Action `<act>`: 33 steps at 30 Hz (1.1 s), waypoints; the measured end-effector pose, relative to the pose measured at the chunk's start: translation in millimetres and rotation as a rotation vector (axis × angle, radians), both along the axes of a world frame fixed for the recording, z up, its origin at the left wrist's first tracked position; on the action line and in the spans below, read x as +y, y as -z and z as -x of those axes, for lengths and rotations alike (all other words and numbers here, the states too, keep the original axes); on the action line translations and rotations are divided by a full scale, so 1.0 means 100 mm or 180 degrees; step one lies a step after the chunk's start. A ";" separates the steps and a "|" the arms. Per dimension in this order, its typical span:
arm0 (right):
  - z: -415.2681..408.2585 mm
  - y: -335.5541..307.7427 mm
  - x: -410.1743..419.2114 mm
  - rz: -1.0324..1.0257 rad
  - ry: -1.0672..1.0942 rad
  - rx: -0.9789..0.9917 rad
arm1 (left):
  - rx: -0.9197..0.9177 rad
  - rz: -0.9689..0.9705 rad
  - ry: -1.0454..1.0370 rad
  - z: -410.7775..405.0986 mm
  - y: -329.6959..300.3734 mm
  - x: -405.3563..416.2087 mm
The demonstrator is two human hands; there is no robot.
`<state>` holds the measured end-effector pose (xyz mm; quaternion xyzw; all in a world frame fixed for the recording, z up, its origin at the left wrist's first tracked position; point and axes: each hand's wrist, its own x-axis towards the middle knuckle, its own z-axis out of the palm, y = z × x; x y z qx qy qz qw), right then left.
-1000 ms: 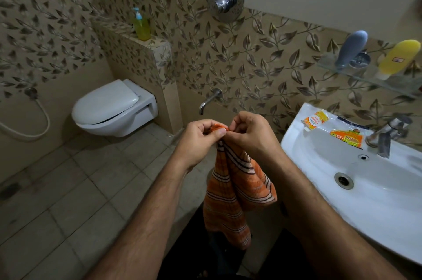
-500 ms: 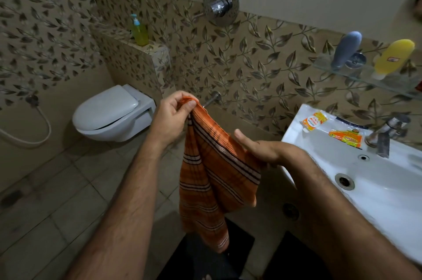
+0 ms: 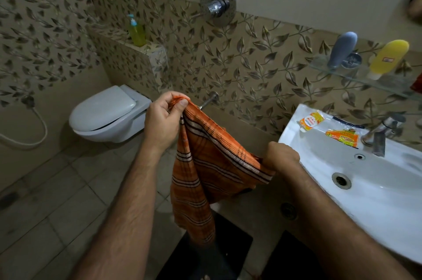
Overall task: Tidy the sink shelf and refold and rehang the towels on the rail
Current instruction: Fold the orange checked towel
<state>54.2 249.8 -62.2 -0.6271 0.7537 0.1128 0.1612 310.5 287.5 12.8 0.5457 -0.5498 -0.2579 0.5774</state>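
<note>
Orange towel (image 3: 212, 165) has dark and white stripes

Both forearms were bare and reached forward from the lower edge of the view. The left hand (image 3: 163, 120) was raised higher than the right, its back facing the camera, with the thumb pressed against the curled fingers in a pinch on the upper corner of the towel (image 3: 205, 165). The right hand (image 3: 282, 156) sat lower and to the right, knuckles up, fingers closed in a fist on the towel's other end. The two hands were well apart, and the right forearm ran diagonally from the lower right corner
</note>
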 end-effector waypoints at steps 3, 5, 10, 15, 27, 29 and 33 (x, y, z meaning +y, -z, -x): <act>0.01 0.05 -0.01 0.0254 0.0173 0.0081 | 0.0015 0.0012 -0.0070 -0.01 0.01 -0.01; 0.04 0.07 -0.03 0.0318 0.0345 -0.0014 | 0.0011 -0.0015 -0.0076 -0.04 0.04 -0.01; 0.15 0.09 -0.09 0.0212 0.0810 -0.0688 | -0.0018 -0.0077 -0.0077 -0.16 0.14 -0.04; 0.31 -0.12 -0.22 0.0198 0.0819 -0.0899 | -0.0226 -0.0229 -0.0627 -0.49 0.34 -0.04; 0.39 -0.90 -0.19 -0.0053 0.0823 -0.3090 | -0.0459 -0.0421 -0.1267 -0.71 0.53 -0.06; 0.40 -1.00 -0.19 -0.0107 0.0748 -0.3437 | -0.0494 -0.0416 -0.1368 -0.72 0.49 -0.10; 0.40 -1.19 -0.18 -0.0065 0.0654 -0.3915 | -0.0368 -0.0374 -0.1473 -0.68 0.32 -0.16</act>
